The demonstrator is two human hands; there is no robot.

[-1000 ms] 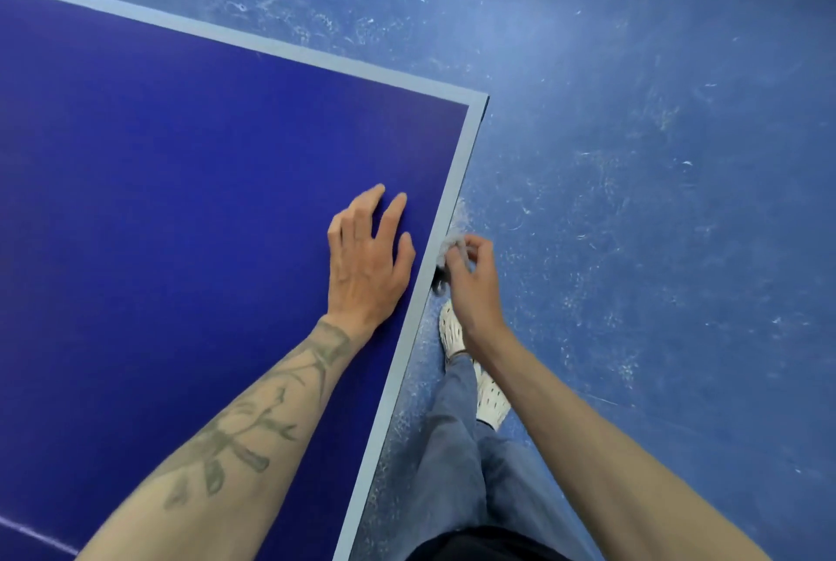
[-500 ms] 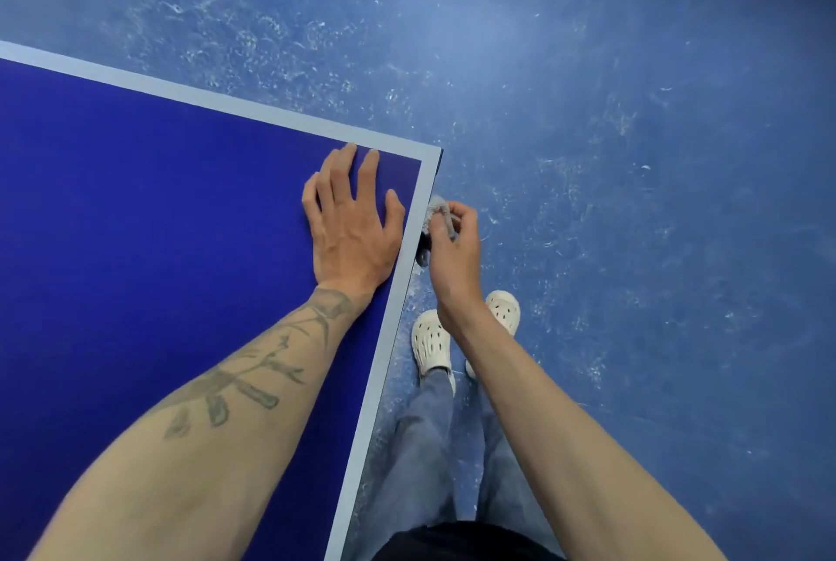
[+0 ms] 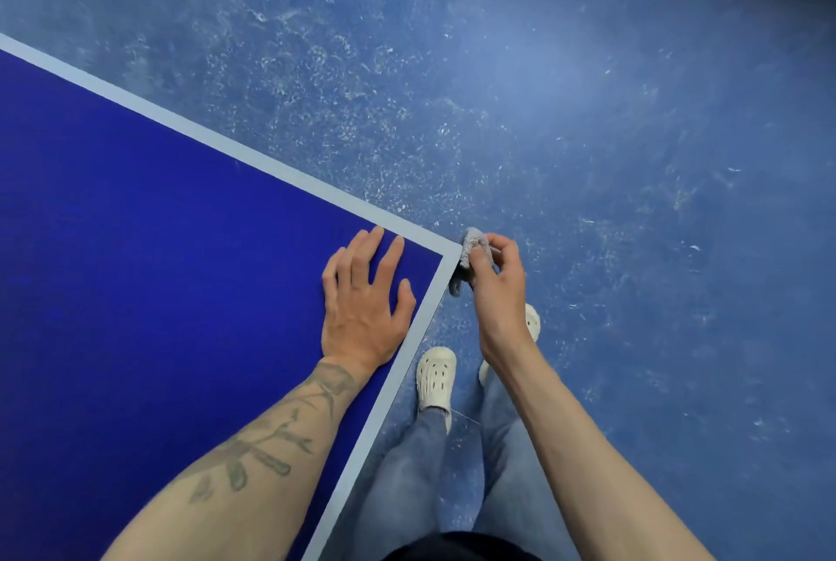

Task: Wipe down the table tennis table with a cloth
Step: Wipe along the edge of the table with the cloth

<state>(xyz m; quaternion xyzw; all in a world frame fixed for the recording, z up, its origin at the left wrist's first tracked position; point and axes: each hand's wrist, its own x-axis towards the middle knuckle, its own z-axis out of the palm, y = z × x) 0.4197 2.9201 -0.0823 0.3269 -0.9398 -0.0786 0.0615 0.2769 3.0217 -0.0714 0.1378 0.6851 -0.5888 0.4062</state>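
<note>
Hands: left hand [image 3: 362, 307] lies flat with fingers spread on the blue counter [image 3: 158, 244], just inside its corner. The right hand [image 3: 495, 284] pinches a bunched grey cloth [image 3: 472, 245] against the counter's side edge right at that corner. Step in hand looks like edge wiping; the next move likely calls for turning the cloth round the corner and running it along the far edge, contact kept.

Deep blue table [image 3: 158, 266] with pale grey edge line, grey cloth [image 3: 470, 246], scuffed blue floor [image 3: 588, 108], cream clogs [image 3: 435, 377]
</note>
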